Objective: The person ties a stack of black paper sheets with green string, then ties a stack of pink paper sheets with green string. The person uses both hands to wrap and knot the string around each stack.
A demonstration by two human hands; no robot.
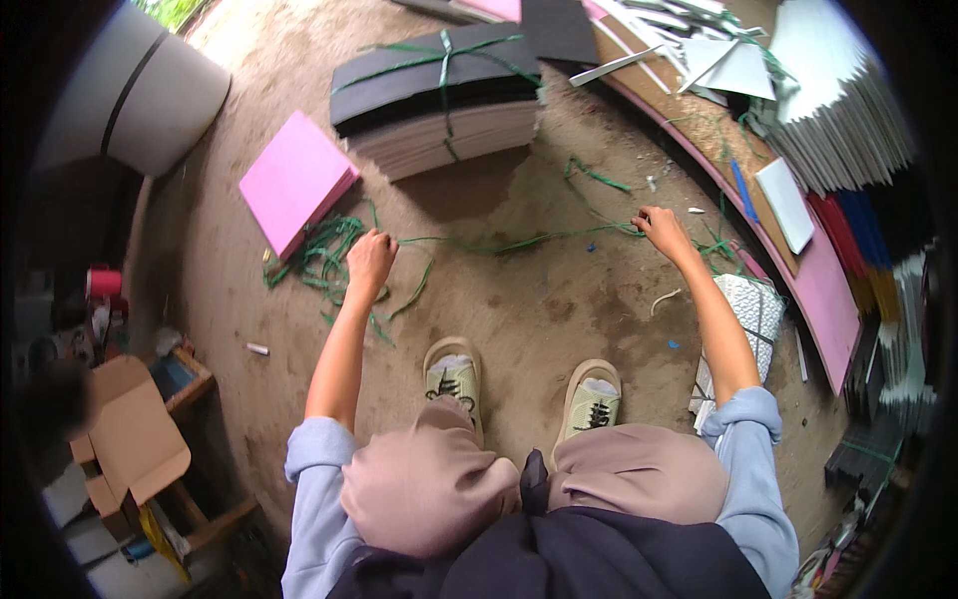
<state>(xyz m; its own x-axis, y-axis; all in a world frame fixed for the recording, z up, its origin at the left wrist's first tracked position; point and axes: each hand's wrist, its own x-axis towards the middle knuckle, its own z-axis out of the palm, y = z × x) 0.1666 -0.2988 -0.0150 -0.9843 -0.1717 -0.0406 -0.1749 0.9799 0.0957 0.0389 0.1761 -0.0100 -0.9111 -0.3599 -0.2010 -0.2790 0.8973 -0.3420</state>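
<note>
A length of green twine (509,245) runs across between my two hands, above the floor. My left hand (371,262) is closed on one end, beside a loose tangle of green twine (324,240). Pinched in my right hand (659,230) is the other end, with a slack piece trailing off toward the bundle. Beyond the twine stands a stack of dark and pale sheets (439,110), tied crosswise with green twine. To its left lies a stack of pink sheets (294,180), touching the tangle.
A board (788,220) on the right carries white offcuts (709,60) and a stack of white sheets (838,110). A white wrapped bundle (743,324) lies by my right forearm. At left are a large pale roll (160,90) and an opened cardboard box (135,429). My shoes (454,374) are below.
</note>
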